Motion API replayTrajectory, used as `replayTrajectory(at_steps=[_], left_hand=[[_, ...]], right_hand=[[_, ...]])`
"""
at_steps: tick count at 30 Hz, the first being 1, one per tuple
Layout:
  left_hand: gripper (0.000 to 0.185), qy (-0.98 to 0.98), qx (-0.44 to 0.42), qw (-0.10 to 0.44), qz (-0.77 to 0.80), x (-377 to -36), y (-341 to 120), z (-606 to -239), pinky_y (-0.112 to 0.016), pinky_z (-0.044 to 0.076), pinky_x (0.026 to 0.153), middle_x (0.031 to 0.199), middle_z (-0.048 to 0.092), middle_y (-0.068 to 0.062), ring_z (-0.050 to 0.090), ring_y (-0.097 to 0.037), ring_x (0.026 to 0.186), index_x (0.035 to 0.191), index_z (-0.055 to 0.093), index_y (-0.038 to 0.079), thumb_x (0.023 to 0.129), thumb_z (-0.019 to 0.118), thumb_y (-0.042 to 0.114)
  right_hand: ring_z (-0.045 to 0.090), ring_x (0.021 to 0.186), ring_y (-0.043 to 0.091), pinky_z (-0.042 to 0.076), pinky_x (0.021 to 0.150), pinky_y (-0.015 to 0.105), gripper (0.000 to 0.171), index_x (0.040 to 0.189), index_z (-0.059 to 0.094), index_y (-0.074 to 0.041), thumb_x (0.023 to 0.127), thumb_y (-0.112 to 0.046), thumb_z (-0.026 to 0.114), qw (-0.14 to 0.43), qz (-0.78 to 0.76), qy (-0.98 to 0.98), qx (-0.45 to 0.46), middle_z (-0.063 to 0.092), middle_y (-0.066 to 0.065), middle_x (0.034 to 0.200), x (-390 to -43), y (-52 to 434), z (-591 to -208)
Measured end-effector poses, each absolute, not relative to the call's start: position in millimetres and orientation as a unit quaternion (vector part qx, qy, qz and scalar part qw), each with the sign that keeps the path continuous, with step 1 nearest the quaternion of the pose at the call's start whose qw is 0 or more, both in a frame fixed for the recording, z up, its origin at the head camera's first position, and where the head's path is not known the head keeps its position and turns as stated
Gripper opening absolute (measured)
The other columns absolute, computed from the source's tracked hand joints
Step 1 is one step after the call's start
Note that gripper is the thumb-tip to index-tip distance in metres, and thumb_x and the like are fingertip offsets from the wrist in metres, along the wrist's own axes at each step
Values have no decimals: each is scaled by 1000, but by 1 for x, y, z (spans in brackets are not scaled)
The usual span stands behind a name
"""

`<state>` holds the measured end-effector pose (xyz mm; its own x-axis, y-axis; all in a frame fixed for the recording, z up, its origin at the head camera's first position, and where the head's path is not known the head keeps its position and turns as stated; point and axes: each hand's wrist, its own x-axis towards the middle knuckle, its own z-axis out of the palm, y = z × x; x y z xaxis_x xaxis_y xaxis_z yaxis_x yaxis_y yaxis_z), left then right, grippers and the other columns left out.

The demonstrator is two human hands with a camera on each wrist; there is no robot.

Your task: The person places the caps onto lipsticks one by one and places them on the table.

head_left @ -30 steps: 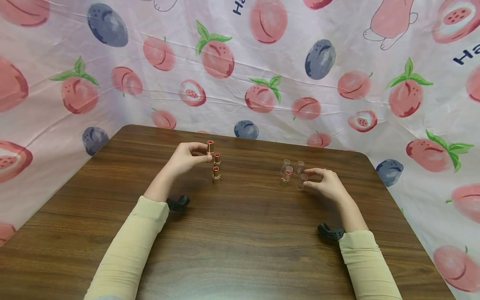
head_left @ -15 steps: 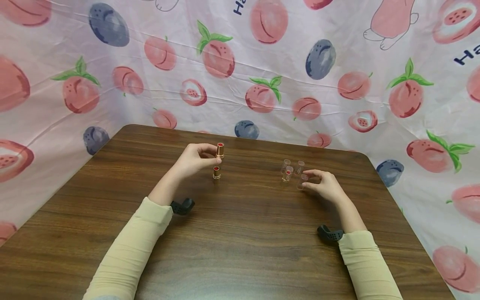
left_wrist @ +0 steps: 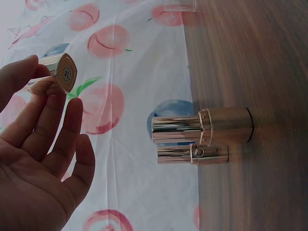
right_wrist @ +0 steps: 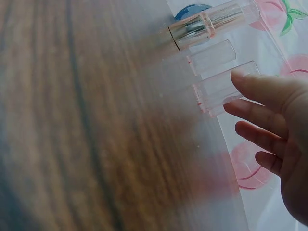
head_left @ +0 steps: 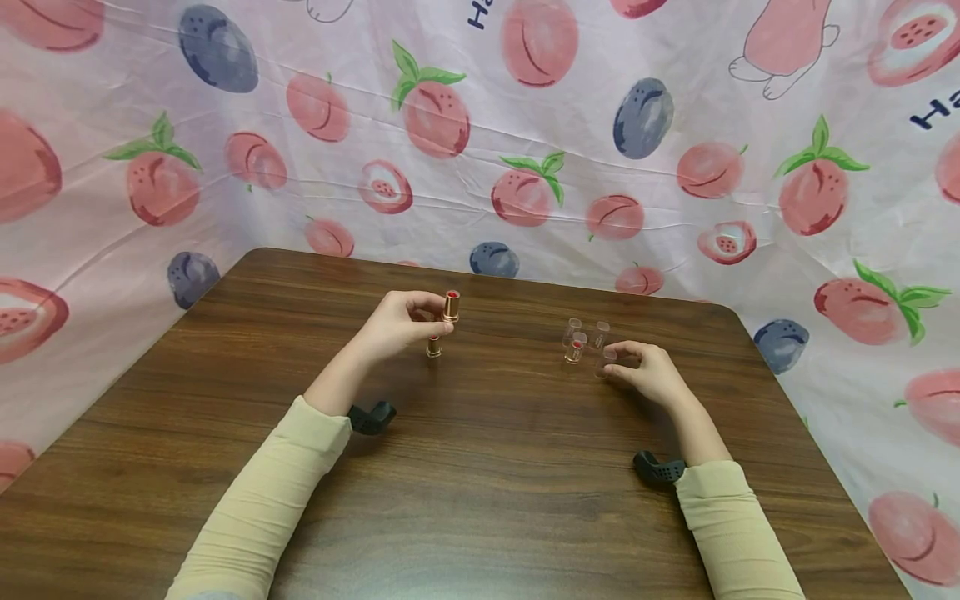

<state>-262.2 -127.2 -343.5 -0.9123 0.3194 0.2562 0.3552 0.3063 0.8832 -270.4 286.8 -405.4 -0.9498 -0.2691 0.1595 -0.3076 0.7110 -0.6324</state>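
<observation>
My left hand pinches a gold lipstick above the table, its red tip upward. In the left wrist view the base of the held lipstick faces the camera. Two more uncapped gold lipsticks stand on the table there, the nearer lipstick overlapping the farther one. In the head view the left hand hides one of them; the other standing lipstick shows just below the fingers. My right hand pinches a clear lipstick cap standing on the table, thumb and index finger on either side.
Left of the right hand stands a lipstick under a clear cap. Two loose clear caps, a left cap and a right cap, stand behind it. A fruit-print cloth hangs past the far edge of the wooden table.
My left hand has carried the lipstick to the right and slightly toward me, passing in front of a standing lipstick. The right hand has stayed almost still at the clear cap.
</observation>
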Motion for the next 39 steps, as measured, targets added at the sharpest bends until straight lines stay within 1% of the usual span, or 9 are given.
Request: replayTrajectory(at_steps=[4, 6, 19, 26, 32, 39], left_hand=[[27, -810, -214, 17, -546, -261, -126, -343, -28, 48, 69, 93, 68, -11, 62, -29, 81, 106, 69, -3, 83, 76, 10], [27, -810, -216, 17, -545, -260, -125, -343, -29, 48, 69, 94, 68, -11, 61, -31, 82, 105, 70, -3, 83, 76, 10], [27, -807, -225, 17, -545, -261, -123, -343, -28, 48, 68, 94, 68, -10, 62, -26, 78, 105, 70, -2, 82, 76, 10], [27, -810, -219, 11, -544, -260, -122, -343, -28, 48, 65, 94, 68, -10, 61, -26, 77, 105, 70, -2, 82, 76, 11], [25, -811, -226, 12, -540, -260, -121, -344, -30, 47, 67, 93, 68, -8, 60, -24, 77, 104, 71, -1, 83, 76, 12], [25, -805, -228, 8, -547, -260, -120, -346, -30, 48, 67, 92, 68, -8, 61, -27, 79, 104, 71, 0, 82, 76, 10]], right_hand=[[56, 110, 37, 42, 91, 53, 30, 113, 67, -1, 87, -16, 72, 37, 341, -926, 159, 65, 17, 113, -271, 286, -405], [57, 109, 37, 43, 91, 53, 29, 111, 67, -1, 87, -16, 72, 40, 342, -925, 160, 65, 17, 112, -271, 286, -405], [57, 107, 32, 43, 88, 49, 27, 111, 68, -4, 88, -18, 72, 54, 342, -925, 153, 67, 13, 104, -267, 284, -394], [57, 109, 33, 42, 89, 50, 27, 109, 68, -3, 87, -16, 73, 71, 345, -923, 152, 67, 15, 108, -264, 282, -385], [57, 109, 32, 41, 90, 49, 27, 109, 68, -1, 86, -15, 73, 79, 350, -920, 156, 67, 16, 108, -263, 280, -380], [57, 110, 33, 41, 92, 51, 29, 110, 67, 0, 86, -16, 74, 94, 347, -918, 168, 67, 16, 108, -262, 279, -377]])
